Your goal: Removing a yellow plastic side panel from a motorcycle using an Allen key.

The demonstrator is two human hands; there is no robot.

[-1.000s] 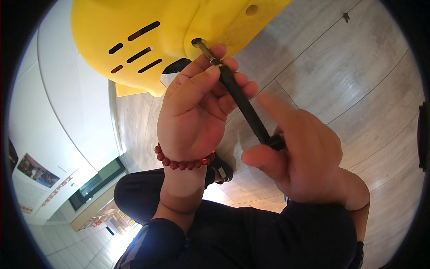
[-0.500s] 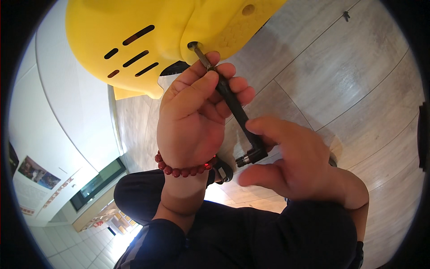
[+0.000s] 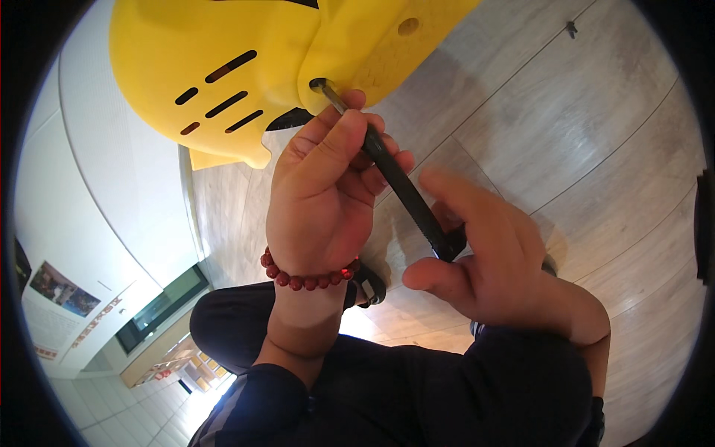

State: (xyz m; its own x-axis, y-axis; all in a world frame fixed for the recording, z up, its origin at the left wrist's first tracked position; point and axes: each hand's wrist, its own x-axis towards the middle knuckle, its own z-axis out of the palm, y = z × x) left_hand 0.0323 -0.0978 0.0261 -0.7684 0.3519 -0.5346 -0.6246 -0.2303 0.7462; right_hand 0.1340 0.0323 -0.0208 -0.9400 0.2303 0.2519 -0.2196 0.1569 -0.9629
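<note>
A black tool (image 3: 402,182) with a metal shaft reaches into a dark hole in a yellow plastic body (image 3: 171,52). My left hand (image 3: 320,201), wearing a red bead bracelet, grips the tool near the shaft, thumb over it and fingertips curled behind. At the tool's lower, angled end, my right hand (image 3: 495,261) has thumb and index finger spread apart around the handle; the index is slightly blurred. Whether its hidden fingers touch the handle I cannot tell.
Grey wood-look flooring (image 3: 566,134) spreads at the right, with a small dark object (image 3: 571,28) on it. A white panel (image 3: 89,186) with posters stands at the left. My bent legs (image 3: 231,328) and a dark shoe (image 3: 369,287) are below.
Since half a second ago the angled end has swung out of sight behind my right fingers, and my index finger has lifted upward. The tool's tip sits slightly lower in view.
</note>
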